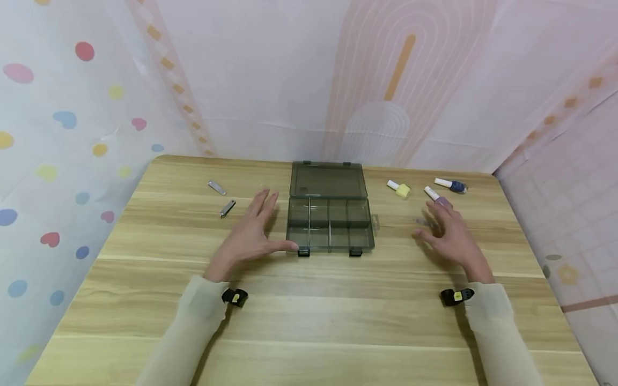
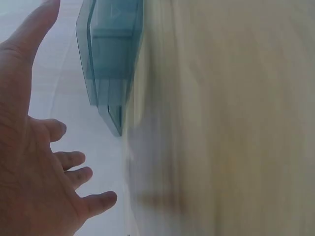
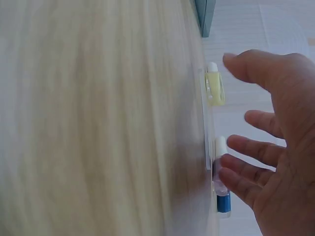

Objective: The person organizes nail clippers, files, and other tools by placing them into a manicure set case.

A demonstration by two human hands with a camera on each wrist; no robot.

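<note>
Smoky translucent compartment box (image 1: pixel 330 225) lies open, lid flat; left hand (image 1: pixel 253 231) and right hand (image 1: pixel 451 235) flank it, fingers spread, grasping nothing.

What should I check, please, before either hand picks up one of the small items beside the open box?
1. Box lid open: ok, the organizer box lies open, lid folded back.
2. Compartments free: ok, none visibly holds anything.
3. Left hand free: ok, fingers spread, holding nothing.
4. Right hand free: ok, open near the purple bottle.
5. Bottles within sight: ok, the yellow bottle and blue bottle lie on the table.
6. Bottle caps tight: cannot tell.
</note>
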